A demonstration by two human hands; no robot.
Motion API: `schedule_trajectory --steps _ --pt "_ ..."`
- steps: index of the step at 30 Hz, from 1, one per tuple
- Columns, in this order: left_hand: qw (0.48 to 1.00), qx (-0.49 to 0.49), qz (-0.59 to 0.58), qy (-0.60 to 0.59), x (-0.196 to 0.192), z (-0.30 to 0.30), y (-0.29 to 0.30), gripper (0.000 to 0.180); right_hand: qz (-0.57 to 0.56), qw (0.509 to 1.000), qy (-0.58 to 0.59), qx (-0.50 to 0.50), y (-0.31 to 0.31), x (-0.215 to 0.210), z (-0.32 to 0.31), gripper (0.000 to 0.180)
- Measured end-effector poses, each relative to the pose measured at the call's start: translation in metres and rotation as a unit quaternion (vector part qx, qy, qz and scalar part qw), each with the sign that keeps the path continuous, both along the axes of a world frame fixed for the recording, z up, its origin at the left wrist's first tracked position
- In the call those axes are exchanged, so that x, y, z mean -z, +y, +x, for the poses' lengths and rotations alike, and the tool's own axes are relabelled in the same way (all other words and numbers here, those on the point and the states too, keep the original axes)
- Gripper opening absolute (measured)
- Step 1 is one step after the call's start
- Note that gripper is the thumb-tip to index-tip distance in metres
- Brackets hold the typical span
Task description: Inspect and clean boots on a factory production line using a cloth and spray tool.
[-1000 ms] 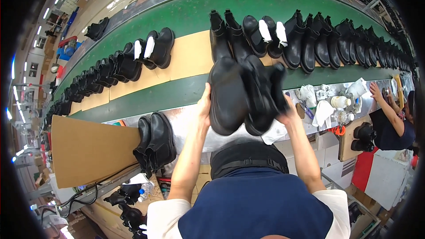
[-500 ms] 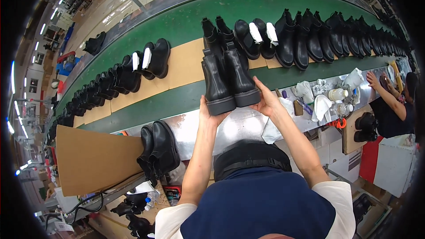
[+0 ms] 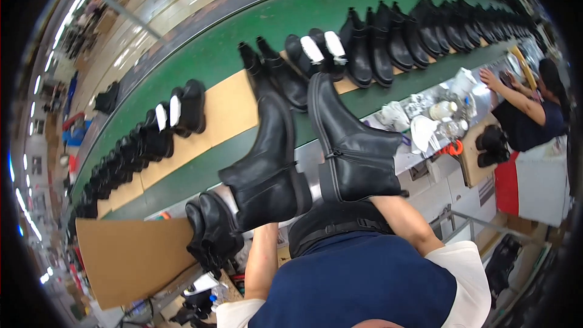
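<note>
two black boots held up close over the belt

the hands themselves are hidden behind the boots, so whether the fingers are curled tight or spread cannot be told; only the forearms show, rising from the lower edge. the left arm runs up into the heel end of the left black ankle boot (image 3: 267, 167), which tilts with its toe pointing up and away. the right arm comes up under the right black ankle boot (image 3: 352, 146), a zip showing along its side, its toe also pointing away. the two boots sit just beside each other, close under the camera.

just left of the left arm, another pair of black boots (image 3: 212, 234) rests on the bench edge, and further left lies a sheet of brown cardboard (image 3: 130, 264). beyond the held boots runs the green conveyor belt (image 3: 218, 54), lined with black boots on tan boards (image 3: 228, 106). far off to the right, another person (image 3: 534, 112) reaches over a cluttered worktable.
</note>
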State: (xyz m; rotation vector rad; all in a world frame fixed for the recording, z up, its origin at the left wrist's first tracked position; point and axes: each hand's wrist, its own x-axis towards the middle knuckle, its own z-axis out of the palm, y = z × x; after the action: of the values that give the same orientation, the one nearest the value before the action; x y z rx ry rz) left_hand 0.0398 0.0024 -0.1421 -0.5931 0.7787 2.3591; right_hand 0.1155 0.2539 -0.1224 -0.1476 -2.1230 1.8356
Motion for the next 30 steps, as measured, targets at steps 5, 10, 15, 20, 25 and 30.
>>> schedule_trajectory --steps 5,10,15,20,25,30 --pt "0.993 0.035 -0.106 -0.026 0.053 0.022 -0.043 0.044 -0.507 0.856 -0.048 -0.093 -0.011 -0.002 0.003 0.043" --pt "0.903 0.023 -0.397 -0.16 0.037 0.033 -0.081 0.035 -0.539 0.769 -0.342 0.02 -0.023 -0.069 -0.003 0.052" --pt "0.798 0.185 -0.411 0.399 -0.155 0.03 0.016 0.103 -0.587 0.729 -0.348 0.062 -0.026 -0.048 0.001 0.046" --pt "0.77 0.146 -0.441 0.438 -0.129 0.05 0.096 0.112 -0.513 0.792 -0.331 -0.003 -0.019 -0.036 0.002 0.047" --pt "0.769 0.148 -0.434 0.445 -0.132 0.041 0.095 0.105 0.177 0.921 -0.299 0.175 0.036 0.011 0.022 0.07" --pt "0.768 0.137 -0.459 0.426 -0.126 0.04 0.095 0.105 0.289 0.858 -0.347 0.246 0.07 0.054 0.044 0.052"
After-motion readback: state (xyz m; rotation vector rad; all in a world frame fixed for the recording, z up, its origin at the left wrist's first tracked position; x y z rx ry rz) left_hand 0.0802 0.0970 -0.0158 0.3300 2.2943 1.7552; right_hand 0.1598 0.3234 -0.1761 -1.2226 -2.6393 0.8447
